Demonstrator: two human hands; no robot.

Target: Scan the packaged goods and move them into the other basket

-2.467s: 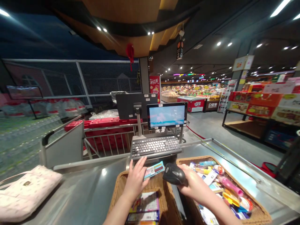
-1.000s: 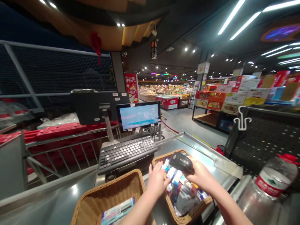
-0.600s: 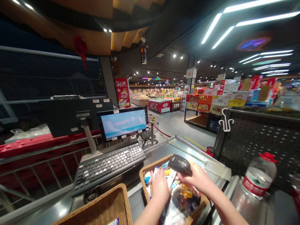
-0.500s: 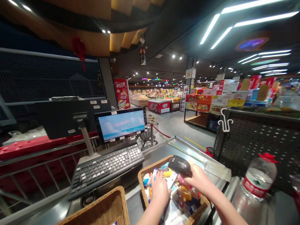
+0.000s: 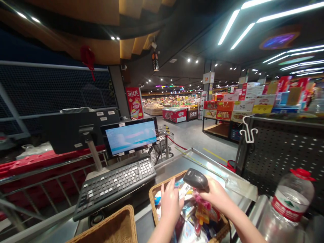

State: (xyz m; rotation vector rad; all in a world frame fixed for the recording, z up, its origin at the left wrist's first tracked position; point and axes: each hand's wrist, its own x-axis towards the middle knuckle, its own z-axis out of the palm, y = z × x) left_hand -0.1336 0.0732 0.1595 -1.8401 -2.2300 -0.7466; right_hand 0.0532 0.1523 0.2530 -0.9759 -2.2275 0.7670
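Observation:
My right hand (image 5: 215, 193) grips a black handheld barcode scanner (image 5: 195, 178), its head facing left above a wicker basket (image 5: 153, 193). Packaged goods in bright wrappers (image 5: 201, 211) fill this basket. My left hand (image 5: 171, 200) is over the basket's left side, palm down, fingers stretched and a little apart, with nothing visible held in it. Its fingertips are close to the packages; whether they touch is unclear. A white packet (image 5: 184, 190) shows between my two hands, under the scanner. My hands and forearms hide part of the contents.
A second wicker basket (image 5: 118, 221) sits front left. Behind it are a keyboard (image 5: 118, 184) and a lit monitor (image 5: 131, 136). To the right stands a large water bottle (image 5: 293, 199) with a red cap, near a perforated black panel (image 5: 286, 152). The metal counter (image 5: 174, 162) extends behind the basket.
My left hand has lifted slightly off the packages, its fingers now more raised. The scanner stays in my right hand, almost in place. The view has shifted a little.

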